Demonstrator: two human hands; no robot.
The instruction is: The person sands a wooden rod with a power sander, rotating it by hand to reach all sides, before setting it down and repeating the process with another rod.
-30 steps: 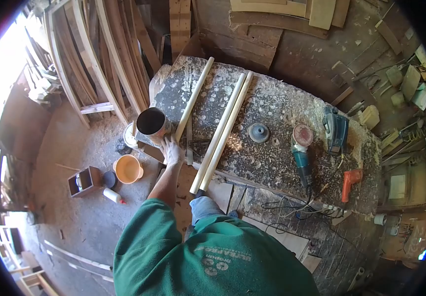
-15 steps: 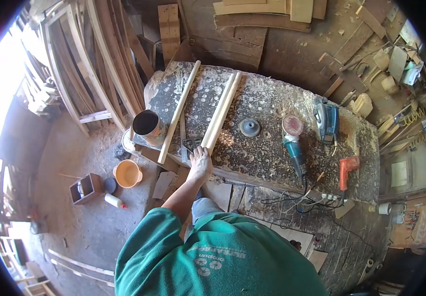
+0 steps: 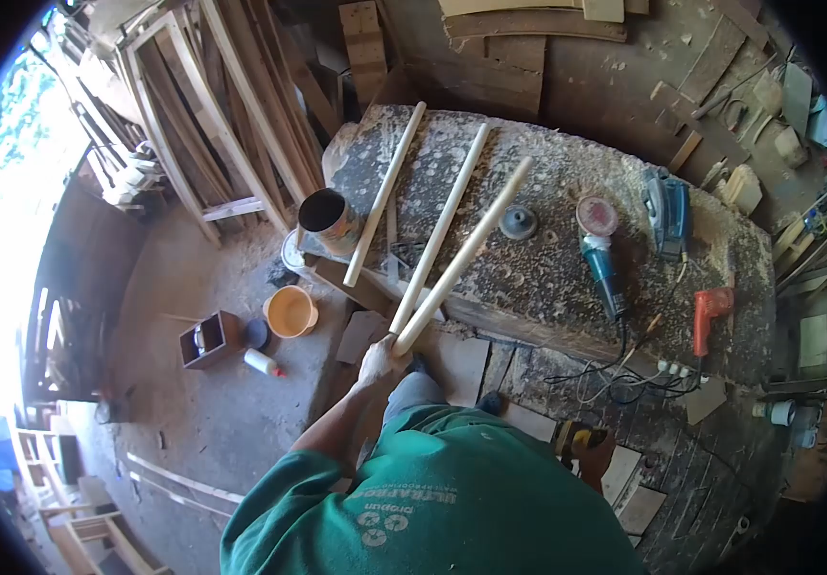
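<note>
Three long sticks and four power tools.
On the right, one table has three: one blue tool, one green tool and one orange tool. One yellow drill is near. On the left: one can, one bucket, one box, one bottle.

The far end of the raised pole is blurred. The fingers of the left hand are partly hidden around its near end. The right wrist is covered by the green shirt, and the grip of the drill is obscured by the right hand.
</note>
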